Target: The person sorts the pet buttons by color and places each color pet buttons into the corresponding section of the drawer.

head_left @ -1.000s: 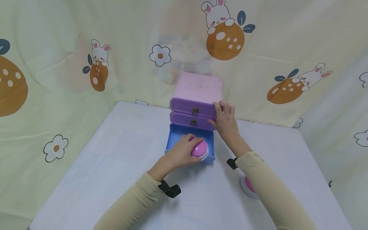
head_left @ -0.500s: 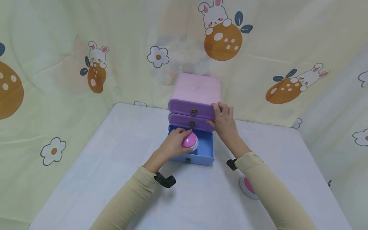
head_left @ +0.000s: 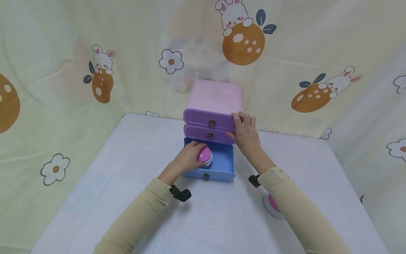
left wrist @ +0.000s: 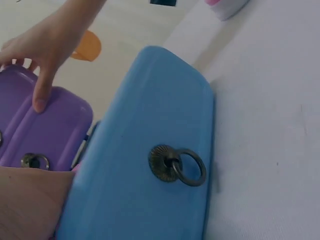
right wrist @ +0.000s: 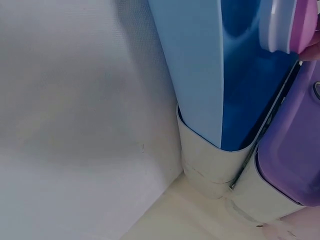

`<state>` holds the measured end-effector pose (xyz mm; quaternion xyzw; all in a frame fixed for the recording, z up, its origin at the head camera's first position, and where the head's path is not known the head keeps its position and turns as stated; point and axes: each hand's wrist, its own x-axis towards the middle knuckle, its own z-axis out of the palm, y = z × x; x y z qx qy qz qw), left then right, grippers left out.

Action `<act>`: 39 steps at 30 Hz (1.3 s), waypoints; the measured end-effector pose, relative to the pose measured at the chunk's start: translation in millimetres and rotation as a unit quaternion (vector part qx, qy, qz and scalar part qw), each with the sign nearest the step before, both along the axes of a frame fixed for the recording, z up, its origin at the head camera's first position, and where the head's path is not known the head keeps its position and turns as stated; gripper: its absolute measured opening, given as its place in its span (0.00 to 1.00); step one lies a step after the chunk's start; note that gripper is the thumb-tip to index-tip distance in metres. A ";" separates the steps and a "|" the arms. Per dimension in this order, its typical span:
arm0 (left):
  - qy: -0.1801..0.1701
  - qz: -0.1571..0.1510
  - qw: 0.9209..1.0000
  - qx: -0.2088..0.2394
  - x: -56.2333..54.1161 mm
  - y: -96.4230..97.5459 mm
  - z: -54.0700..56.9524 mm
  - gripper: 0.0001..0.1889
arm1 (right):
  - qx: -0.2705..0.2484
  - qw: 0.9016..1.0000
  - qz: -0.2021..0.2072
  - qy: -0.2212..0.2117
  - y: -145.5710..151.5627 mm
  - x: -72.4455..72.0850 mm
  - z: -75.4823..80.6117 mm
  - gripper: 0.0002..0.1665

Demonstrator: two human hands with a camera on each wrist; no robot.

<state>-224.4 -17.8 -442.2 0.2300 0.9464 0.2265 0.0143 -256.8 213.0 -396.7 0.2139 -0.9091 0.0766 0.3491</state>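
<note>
My left hand (head_left: 187, 157) holds a pink-domed push button (head_left: 204, 155) with a white base, fingers over the dome and thumb near its base. It is inside the pulled-out blue drawer (head_left: 223, 158), toward the drawer's left side. In the right wrist view the button (right wrist: 282, 25) shows tilted on its side against the blue interior. My right hand (head_left: 247, 137) grips the right front edge of the small pink and purple drawer cabinet (head_left: 215, 97). Its thumb lies on the purple drawer fronts (left wrist: 60, 132), as the left wrist view shows.
A second pink-domed button (head_left: 273, 205) stands on the white-covered table (head_left: 127, 169), partly behind the right sleeve. A brass ring pull (left wrist: 177, 165) hangs on the blue drawer's front. Patterned cloth (head_left: 136, 81) hangs close behind the cabinet.
My left hand has carried the button from above the blue drawer's front right leftward and back, down into the drawer. The right hand keeps its hold on the cabinet.
</note>
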 end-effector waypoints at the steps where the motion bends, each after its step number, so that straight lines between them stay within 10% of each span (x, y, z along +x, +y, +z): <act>1: -0.004 0.000 1.000 -0.004 -0.7 0.5 -0.4 0.37 | 0.000 1.000 0.001 0.000 -0.4 0.2 0.1 0.43; 18: 0.000 -0.011 0.992 -0.125 -12.4 10.7 -1.7 0.31 | 0.007 1.000 -0.001 0.001 -0.8 2.7 -0.5 0.44; 28: 0.013 0.005 0.993 -0.118 -14.1 14.1 -5.4 0.29 | 0.009 1.000 -0.007 -0.008 1.2 3.4 1.3 0.44; 39: 0.101 -0.010 0.983 -0.155 -17.7 16.3 -9.7 0.15 | 0.003 1.000 -0.011 -0.027 0.8 3.3 1.5 0.44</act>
